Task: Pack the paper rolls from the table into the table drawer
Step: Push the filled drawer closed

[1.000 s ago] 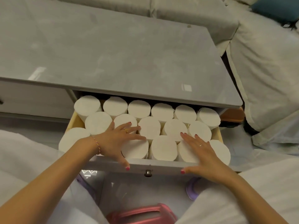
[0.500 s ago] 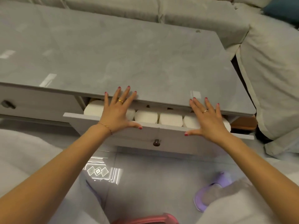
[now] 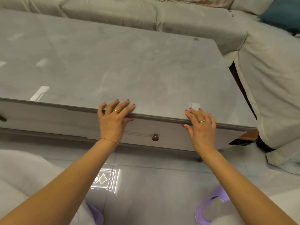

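The table drawer (image 3: 170, 137) is pushed in flush with the front of the grey table (image 3: 113, 65); its round dark knob (image 3: 155, 137) sits between my hands. No paper rolls are visible; they are hidden inside the drawer. My left hand (image 3: 113, 120) lies flat against the drawer front, fingers spread over the tabletop's front edge. My right hand (image 3: 202, 127) rests the same way, right of the knob. Neither hand holds anything.
A pale covered sofa (image 3: 146, 15) runs behind the table and down its right side (image 3: 272, 78), with a blue cushion (image 3: 282, 17) at the top right. Purple slippers (image 3: 211, 207) are on the glossy tiled floor (image 3: 154, 184). A second drawer knob (image 3: 2, 119) shows at far left.
The drawer, open and full of white rolls a second ago, has slid fully into the table under both hands. The rolls have gone out of sight.
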